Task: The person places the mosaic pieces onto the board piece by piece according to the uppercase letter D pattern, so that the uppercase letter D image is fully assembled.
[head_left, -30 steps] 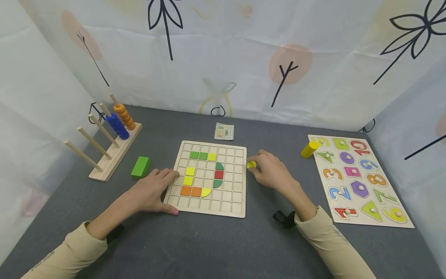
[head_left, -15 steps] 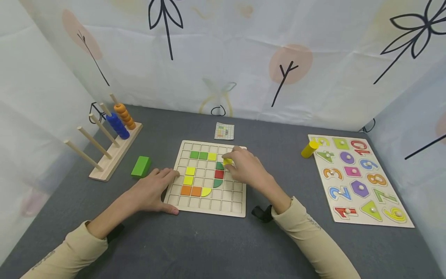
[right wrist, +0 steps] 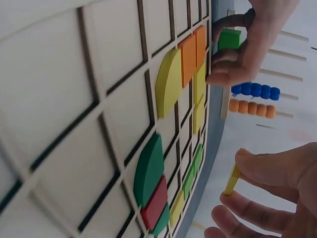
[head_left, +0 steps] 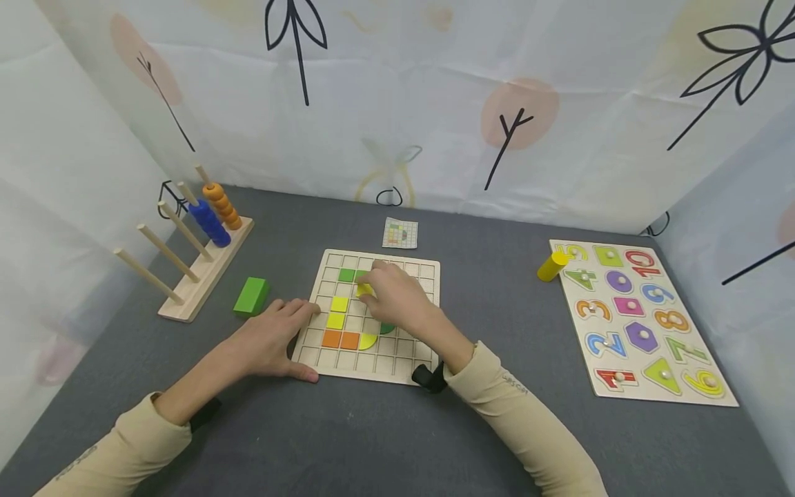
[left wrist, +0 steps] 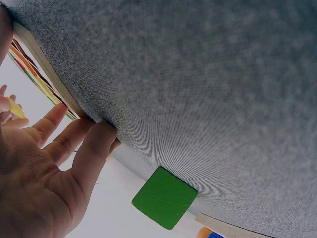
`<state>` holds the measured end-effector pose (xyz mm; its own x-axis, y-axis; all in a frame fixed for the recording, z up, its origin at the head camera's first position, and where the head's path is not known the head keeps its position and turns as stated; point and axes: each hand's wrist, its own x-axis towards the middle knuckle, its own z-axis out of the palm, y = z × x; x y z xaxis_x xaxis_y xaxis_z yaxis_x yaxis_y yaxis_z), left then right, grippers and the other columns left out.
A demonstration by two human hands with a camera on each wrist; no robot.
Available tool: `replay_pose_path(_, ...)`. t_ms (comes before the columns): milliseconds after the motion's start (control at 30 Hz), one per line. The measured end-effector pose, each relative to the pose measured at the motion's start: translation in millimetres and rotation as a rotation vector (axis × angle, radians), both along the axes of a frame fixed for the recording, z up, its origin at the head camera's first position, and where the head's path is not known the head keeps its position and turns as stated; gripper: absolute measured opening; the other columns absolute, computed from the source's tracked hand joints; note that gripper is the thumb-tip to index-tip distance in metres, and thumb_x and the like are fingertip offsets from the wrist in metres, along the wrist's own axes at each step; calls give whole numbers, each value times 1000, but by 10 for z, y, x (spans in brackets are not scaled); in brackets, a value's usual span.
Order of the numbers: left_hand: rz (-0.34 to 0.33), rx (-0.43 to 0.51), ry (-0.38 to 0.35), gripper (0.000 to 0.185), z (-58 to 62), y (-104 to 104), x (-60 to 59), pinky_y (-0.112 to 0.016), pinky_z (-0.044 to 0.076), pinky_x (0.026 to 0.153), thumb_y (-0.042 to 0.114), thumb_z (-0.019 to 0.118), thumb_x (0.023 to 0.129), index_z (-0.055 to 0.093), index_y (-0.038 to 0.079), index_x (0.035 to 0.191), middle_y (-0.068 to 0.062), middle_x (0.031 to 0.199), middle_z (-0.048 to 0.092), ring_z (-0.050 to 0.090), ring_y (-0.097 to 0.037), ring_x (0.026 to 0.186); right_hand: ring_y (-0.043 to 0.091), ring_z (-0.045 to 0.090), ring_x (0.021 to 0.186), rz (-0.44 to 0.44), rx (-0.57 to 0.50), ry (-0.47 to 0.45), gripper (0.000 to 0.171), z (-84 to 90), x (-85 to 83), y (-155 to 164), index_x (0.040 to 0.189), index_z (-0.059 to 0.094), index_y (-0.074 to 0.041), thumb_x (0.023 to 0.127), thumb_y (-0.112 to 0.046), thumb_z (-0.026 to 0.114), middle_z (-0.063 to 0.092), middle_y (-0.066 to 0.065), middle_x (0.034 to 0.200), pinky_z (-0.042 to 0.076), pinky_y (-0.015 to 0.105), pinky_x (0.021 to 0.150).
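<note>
A: What is the right hand (head_left: 397, 298) doing?
B: Pinching a yellow tile (head_left: 364, 290) in its fingertips, just above the grid board (head_left: 428, 362).
A: And the left hand (head_left: 268, 343)?
B: Lying flat, fingers straight, touching the board's left edge.

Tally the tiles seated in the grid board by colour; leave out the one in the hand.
Green tiles: 4
Yellow tiles: 4
Orange tiles: 2
Red tile: 1
Total: 11
</note>
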<state>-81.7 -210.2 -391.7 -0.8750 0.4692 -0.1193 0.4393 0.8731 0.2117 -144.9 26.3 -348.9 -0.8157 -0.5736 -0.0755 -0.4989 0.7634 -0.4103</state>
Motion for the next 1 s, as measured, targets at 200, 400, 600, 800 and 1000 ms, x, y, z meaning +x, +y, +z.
replay_pose_path(200, -6, 1, 3, 104, -16, -11, -3, -54, 55, 93, 70, 87, 62, 53, 8, 138, -16, 139, 60, 58, -39, 116, 21, 64, 96, 29, 23, -19, 31, -60, 4, -216, 130, 71, -11, 99, -16, 67, 69, 10, 120, 52, 26, 66)
replay_pose_path(400, -4, -6, 4, 106, -13, -8, -11, -55, 54, 94, 72, 86, 62, 53, 7, 139, -15, 139, 60, 58, -39, 117, 20, 64, 94, 31, 50, -20, 30, -144, -34, -348, 129, 72, -12, 100, -16, 66, 69, 9, 119, 50, 24, 61)
replay_pose_path(600, -10, 5, 11, 104, 0, -6, -6, -54, 55, 93, 70, 87, 62, 53, 7, 138, -15, 138, 60, 59, -38, 116, 22, 65, 94, 18, 74, 11, 27, -187, -82, -406, 126, 74, -14, 99, -16, 67, 69, 7, 116, 56, 31, 66)
replay_pose_path(800, -17, 10, 14, 103, -6, -5, -4, -55, 55, 92, 70, 87, 63, 53, 7, 138, -16, 138, 60, 59, -39, 117, 20, 64, 90, 11, 72, 35, 27, -230, -134, -405, 123, 75, -14, 97, -16, 68, 71, 8, 116, 53, 29, 61)
replay_pose_path(1000, -16, 5, 16, 104, -7, -10, -4, -54, 55, 93, 70, 87, 63, 53, 7, 138, -16, 138, 60, 58, -39, 117, 22, 67, 93, -22, 49, 28, 25, -240, -175, -363, 120, 77, -12, 96, -14, 69, 72, 9, 118, 55, 30, 64)
